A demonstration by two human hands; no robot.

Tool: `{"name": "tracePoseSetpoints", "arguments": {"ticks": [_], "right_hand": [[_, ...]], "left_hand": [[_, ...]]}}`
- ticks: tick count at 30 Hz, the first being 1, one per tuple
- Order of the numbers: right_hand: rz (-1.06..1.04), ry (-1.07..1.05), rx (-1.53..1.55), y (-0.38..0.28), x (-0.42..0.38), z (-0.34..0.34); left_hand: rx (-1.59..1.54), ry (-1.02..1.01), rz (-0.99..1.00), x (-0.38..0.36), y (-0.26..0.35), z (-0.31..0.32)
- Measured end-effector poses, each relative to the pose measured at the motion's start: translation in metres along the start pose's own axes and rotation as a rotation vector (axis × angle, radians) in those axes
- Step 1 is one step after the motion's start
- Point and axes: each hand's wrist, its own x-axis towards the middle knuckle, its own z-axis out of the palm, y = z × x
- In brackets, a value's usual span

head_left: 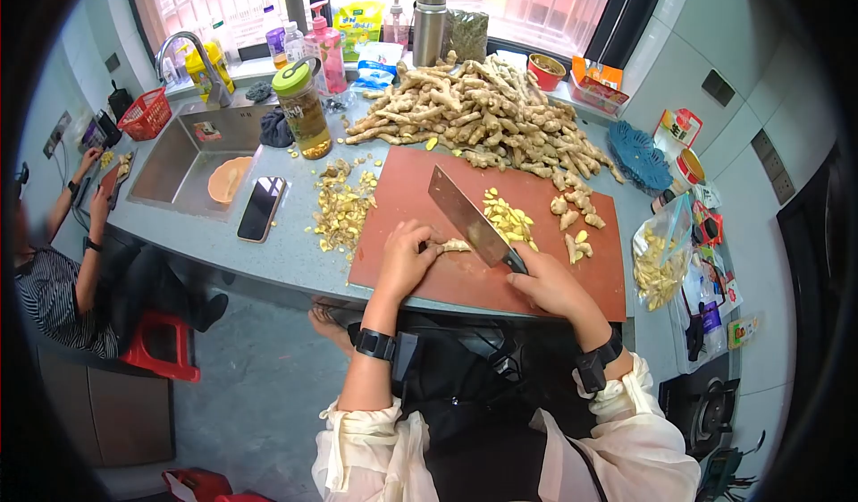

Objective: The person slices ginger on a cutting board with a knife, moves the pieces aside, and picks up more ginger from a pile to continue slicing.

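Note:
My right hand is wrapped round the black handle of a cleaver, its broad blade slanting up to the left over the reddish-brown cutting board. With closed fingers, my left hand grips a piece of ginger root lying on the board, just left of the blade. Behind the blade lies a heap of yellow ginger slices. Several small ginger knobs rest on the board's right side. At the back rises a big pile of whole ginger.
Ginger scraps lie left of the board, near a phone, a lidded bottle and the sink. A bag of ginger slices and a blue plate stand right. At far left, another person sits working.

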Motion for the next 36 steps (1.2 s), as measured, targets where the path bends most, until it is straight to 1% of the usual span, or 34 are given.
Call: {"name": "tracePoseSetpoints", "arguments": {"ticks": [1, 6, 11, 13, 14, 16, 19, 22, 25, 29, 31, 35, 36], "right_hand": [[0.064, -0.031, 0.007, -0.006, -0.003, -0.003], [0.065, -0.074, 0.001, -0.017, -0.005, -0.009], [0.060, -0.087, -0.039, -0.014, -0.003, -0.008], [-0.098, 0.007, -0.157, -0.005, -0.001, -0.004], [-0.097, 0.006, -0.157, -0.005, 0.000, -0.004], [0.009, -0.063, -0.202, -0.012, 0.004, -0.004], [0.040, -0.102, -0.254, -0.021, 0.010, -0.003], [0.031, -0.078, -0.297, -0.024, 0.017, 0.004], [-0.014, -0.063, -0.273, -0.018, 0.022, 0.006], [-0.021, -0.036, -0.254, -0.013, 0.020, 0.009], [0.003, -0.068, -0.207, -0.014, 0.017, 0.009], [-0.024, -0.074, -0.226, -0.013, 0.003, 0.003], [0.003, -0.072, -0.253, -0.010, 0.001, 0.005]], "left_hand": [[-0.014, 0.000, -0.005, 0.000, 0.000, 0.000], [-0.019, -0.003, -0.010, 0.000, 0.004, -0.002], [-0.008, 0.012, 0.036, 0.000, 0.004, -0.003], [-0.009, 0.002, 0.022, 0.001, 0.005, -0.003], [-0.008, -0.006, 0.009, 0.001, 0.005, -0.003], [-0.005, -0.004, 0.007, 0.001, 0.005, -0.003], [-0.001, -0.001, 0.003, 0.001, 0.005, -0.002], [0.004, -0.005, 0.001, 0.000, 0.005, -0.003], [0.013, -0.008, 0.003, 0.001, 0.005, -0.003], [0.023, -0.012, -0.013, 0.001, 0.007, -0.003], [0.032, -0.015, -0.015, 0.001, 0.008, -0.003], [0.016, -0.013, -0.035, 0.000, 0.008, -0.004], [0.017, -0.010, -0.033, 0.000, 0.007, -0.005]]}}
